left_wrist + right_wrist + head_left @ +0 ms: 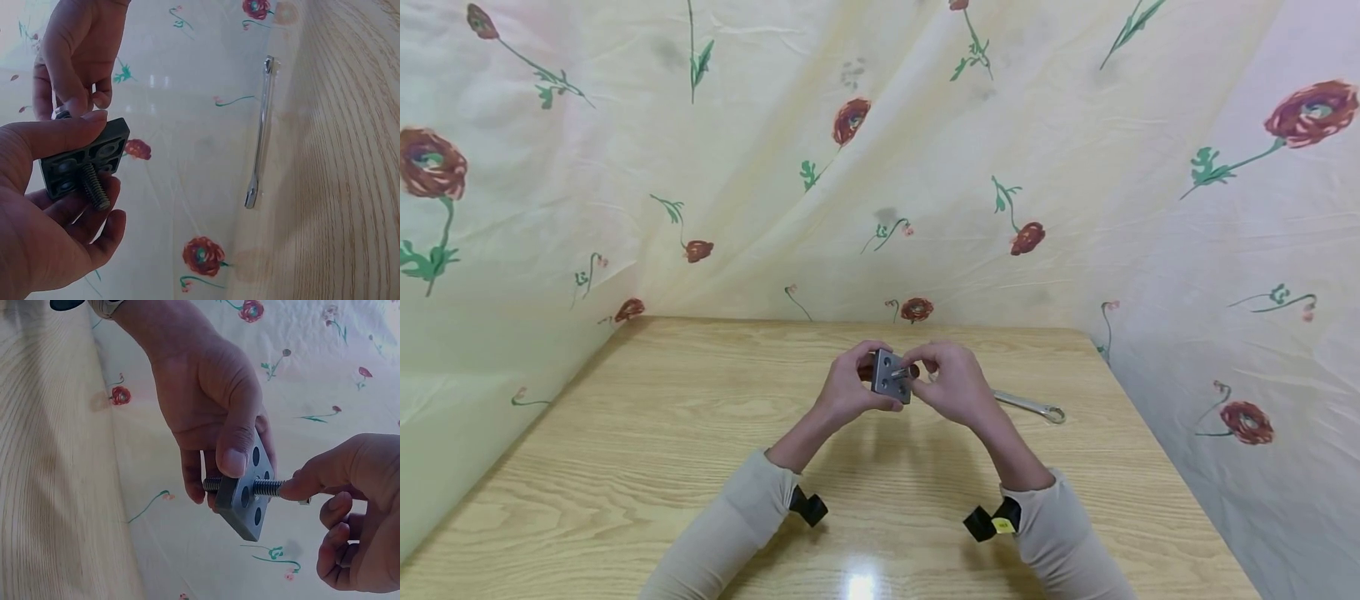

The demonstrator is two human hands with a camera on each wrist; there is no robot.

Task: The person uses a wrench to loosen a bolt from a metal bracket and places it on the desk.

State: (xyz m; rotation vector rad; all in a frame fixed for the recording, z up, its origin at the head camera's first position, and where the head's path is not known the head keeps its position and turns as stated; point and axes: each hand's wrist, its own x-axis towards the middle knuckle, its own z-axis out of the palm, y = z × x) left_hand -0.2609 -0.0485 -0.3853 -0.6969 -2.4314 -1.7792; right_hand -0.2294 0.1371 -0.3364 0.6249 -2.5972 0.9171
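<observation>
A square grey plate [240, 509] with several round holes is gripped by its edges in my left hand [848, 385], held up above the table. Through the plate's middle runs a threaded bolt [267, 488]. Its threaded end sticks out on the ribbed side, plain in the left wrist view. Thumb and finger of my right hand [953, 382] pinch the bolt near its head on the other side. The bolt's head is partly hidden by those fingers.
A silver combination wrench [1028, 405] lies on the wooden table [700, 417], to the right of and behind my right hand. A flower-patterned cloth [775, 167] hangs behind the table and along both sides.
</observation>
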